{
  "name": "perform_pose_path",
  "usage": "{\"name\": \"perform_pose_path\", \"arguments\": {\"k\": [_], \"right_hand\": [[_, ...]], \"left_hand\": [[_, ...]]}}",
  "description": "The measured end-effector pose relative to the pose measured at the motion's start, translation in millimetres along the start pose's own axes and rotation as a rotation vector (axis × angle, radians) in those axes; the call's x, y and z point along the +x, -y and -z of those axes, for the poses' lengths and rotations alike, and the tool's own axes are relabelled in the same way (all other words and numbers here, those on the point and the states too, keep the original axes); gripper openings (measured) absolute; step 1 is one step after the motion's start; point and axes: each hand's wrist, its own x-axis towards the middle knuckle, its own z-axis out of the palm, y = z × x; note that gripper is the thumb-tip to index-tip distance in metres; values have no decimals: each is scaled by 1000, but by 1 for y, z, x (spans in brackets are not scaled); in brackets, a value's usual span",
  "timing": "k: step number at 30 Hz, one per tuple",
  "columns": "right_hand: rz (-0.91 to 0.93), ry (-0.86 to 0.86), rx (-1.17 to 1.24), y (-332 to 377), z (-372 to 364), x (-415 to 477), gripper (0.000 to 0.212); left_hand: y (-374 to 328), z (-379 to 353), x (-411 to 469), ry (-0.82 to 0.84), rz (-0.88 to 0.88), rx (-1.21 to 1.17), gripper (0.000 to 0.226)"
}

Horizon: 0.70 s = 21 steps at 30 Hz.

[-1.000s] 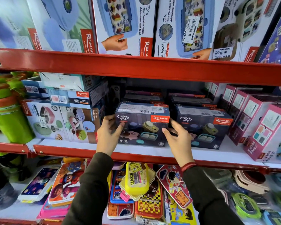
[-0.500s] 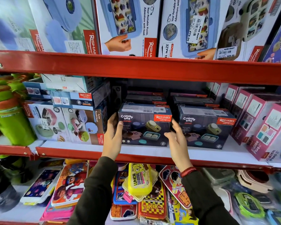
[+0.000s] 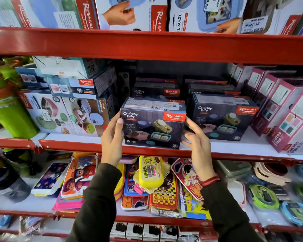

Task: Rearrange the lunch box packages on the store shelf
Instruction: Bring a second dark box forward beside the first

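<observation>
A dark "Crunchy bite" lunch box package point(image 3: 153, 124) is held between both hands at the front lip of the middle red shelf point(image 3: 234, 155). My left hand point(image 3: 112, 138) presses its left side with the thumb on the front face. My right hand point(image 3: 198, 147) cups its right side and lower corner. The package overhangs the shelf's front edge. A second identical package point(image 3: 222, 117) stands just to its right on the shelf. More of the same dark packages point(image 3: 156, 90) are stacked behind.
Pink boxes point(image 3: 285, 110) lean in a row at the right. White and blue lunch box cartons point(image 3: 63, 110) are stacked at the left beside green bottles point(image 3: 9, 112). Large boxes point(image 3: 129, 13) fill the upper shelf; flat cartoon lunch boxes point(image 3: 150, 173) lie on the lower shelf.
Both hands have closed on the left dark package and drawn it forward to the shelf's front edge. The view has moved closer to the shelf.
</observation>
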Motion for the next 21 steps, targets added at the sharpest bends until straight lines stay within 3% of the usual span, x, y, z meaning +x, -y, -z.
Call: {"name": "perform_pose_path", "arguments": {"k": [5, 9, 14, 17, 21], "right_hand": [[70, 17, 6, 10, -7, 8, 52], [77, 32, -5, 2, -5, 7, 58], [75, 84, -5, 3, -1, 6, 58], [121, 86, -35, 6, 7, 5, 56], [207, -43, -52, 10, 36, 10, 52]], "left_hand": [[-3, 4, 8, -26, -42, 1, 56], [0, 3, 3, -61, -34, 7, 68], [-1, -3, -1, -95, -53, 50, 58], [-4, -17, -12, -245, -150, 121, 53], [-11, -48, -27, -475, -376, 151, 41]]}}
